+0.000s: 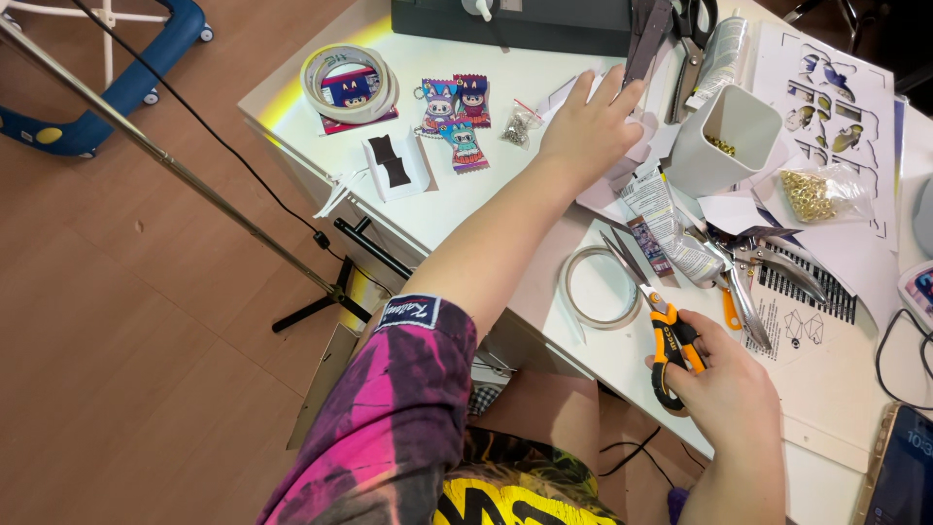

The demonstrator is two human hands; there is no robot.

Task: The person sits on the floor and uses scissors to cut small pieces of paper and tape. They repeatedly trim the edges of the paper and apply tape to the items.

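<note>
My left hand [590, 126] reaches across the white table [292, 92], fingers spread flat on white paper pieces [622, 199] near a dark strip [646, 44]. My right hand [724, 389] grips small scissors with orange and black handles [671, 340], blades pointing up and left above a clear tape ring [595, 287]. A squeezed glue tube [671, 219] lies between the two hands.
A white square cup [724, 141], a bag of gold rings [821, 194], metal pliers [753, 282], a tape roll [348, 83], three colourful character packets [457, 112], a small white box [394, 165], a phone [899, 472] and a dark machine [515, 21]. A stand pole [175, 160] crosses the wooden floor.
</note>
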